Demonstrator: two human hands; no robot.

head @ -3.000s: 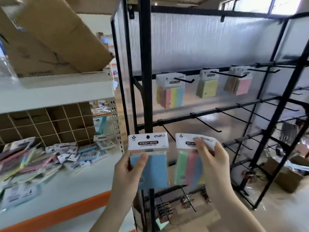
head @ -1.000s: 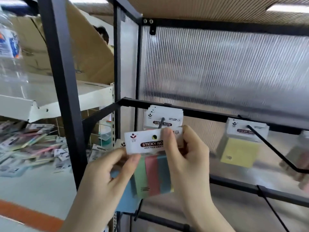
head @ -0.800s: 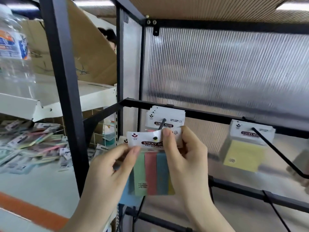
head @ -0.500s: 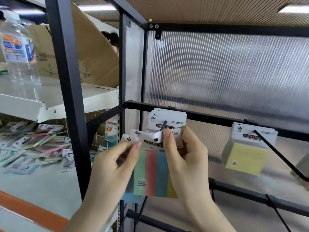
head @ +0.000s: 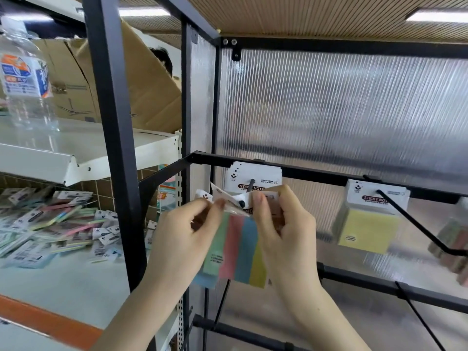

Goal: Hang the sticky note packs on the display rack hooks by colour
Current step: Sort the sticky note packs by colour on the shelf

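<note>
A striped multicolour sticky note pack [head: 238, 252] is held up at the tip of a black hook [head: 250, 185] on the display rack [head: 316, 173]. My right hand [head: 281, 229] pinches the right side of its white header card. My left hand [head: 187, 236] pinches the bent left side of the card and also holds a blue pack [head: 206, 279] behind it. Several multicolour packs [head: 253, 178] hang at the back of the same hook. A yellow pack [head: 369, 224] hangs on the hook to the right.
A pile of loose packs [head: 50, 229] lies on the white shelf at left. A water bottle [head: 25, 77] and a cardboard box [head: 141, 92] stand on the shelf above. A black rack post [head: 114, 148] rises just left of my hands. Another pack [head: 453, 241] hangs at far right.
I have stepped up close to the rack and raised both packs. The multicolour pack's header has bent and its hole has come up against the hook tip.
</note>
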